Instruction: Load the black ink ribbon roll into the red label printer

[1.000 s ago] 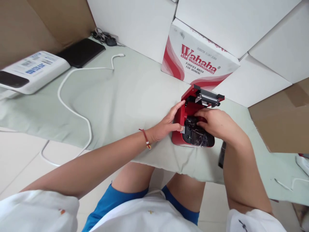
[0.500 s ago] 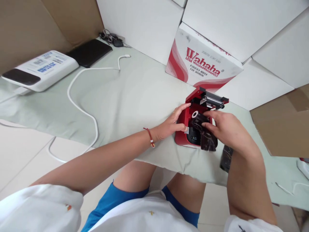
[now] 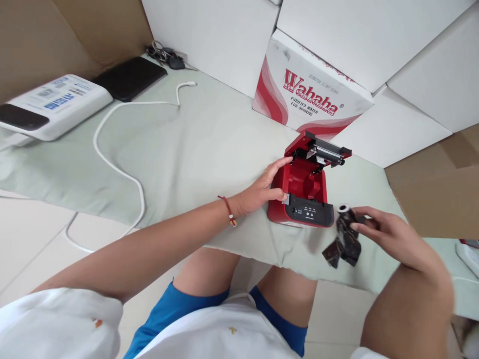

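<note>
A small red label printer [image 3: 295, 199] stands on the cloth with its lid [image 3: 318, 149] raised, showing a bare red compartment and a black front panel. My left hand [image 3: 262, 192] grips its left side, the thumb at a grey tab near the front and the fingers farther back. To the right of the printer, my right hand [image 3: 377, 227] pinches a roll of black marbled label paper [image 3: 344, 224] with a white core. A loose tail hangs from the roll. Another dark marbled piece [image 3: 352, 252] appears beneath it, though where one ends and the other begins is unclear.
Behind the printer stands a white and red Wahaha carton [image 3: 310, 89]. A white device [image 3: 56, 107], a black phone-like slab [image 3: 130, 77], keys [image 3: 164, 54] and a white cable [image 3: 112, 159] lie at left. A cardboard box [image 3: 441, 189] borders the right side.
My right hand has lifted the black roll out of the printer and carried it right, over the cloth. My left hand has stayed on the printer. The view has shifted slightly.
</note>
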The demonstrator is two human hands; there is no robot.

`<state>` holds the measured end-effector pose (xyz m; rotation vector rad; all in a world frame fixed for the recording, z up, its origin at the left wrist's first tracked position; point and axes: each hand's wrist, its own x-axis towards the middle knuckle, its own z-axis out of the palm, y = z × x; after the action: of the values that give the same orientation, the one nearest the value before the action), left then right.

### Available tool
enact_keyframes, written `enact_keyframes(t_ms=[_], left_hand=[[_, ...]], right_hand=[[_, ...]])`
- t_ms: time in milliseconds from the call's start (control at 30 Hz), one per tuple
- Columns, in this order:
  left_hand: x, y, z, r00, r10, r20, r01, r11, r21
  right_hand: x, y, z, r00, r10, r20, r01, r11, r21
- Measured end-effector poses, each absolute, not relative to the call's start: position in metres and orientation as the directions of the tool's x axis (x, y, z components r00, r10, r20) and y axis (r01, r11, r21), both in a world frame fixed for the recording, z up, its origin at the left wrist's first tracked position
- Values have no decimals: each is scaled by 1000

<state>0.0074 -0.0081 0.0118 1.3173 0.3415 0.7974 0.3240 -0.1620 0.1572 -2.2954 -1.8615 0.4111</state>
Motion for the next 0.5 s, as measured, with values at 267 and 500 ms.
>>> enact_keyframes(t_ms=[267,500], left_hand=[[6,-9,15,696,686,211,-319,33,947],[6,-9,18,685,698,210,-330,40,943]], right_hand=[[292,-146,80,241,970,-15,893,-228,-389],[350,-173,63,521,840,151,850,-495,-177]])
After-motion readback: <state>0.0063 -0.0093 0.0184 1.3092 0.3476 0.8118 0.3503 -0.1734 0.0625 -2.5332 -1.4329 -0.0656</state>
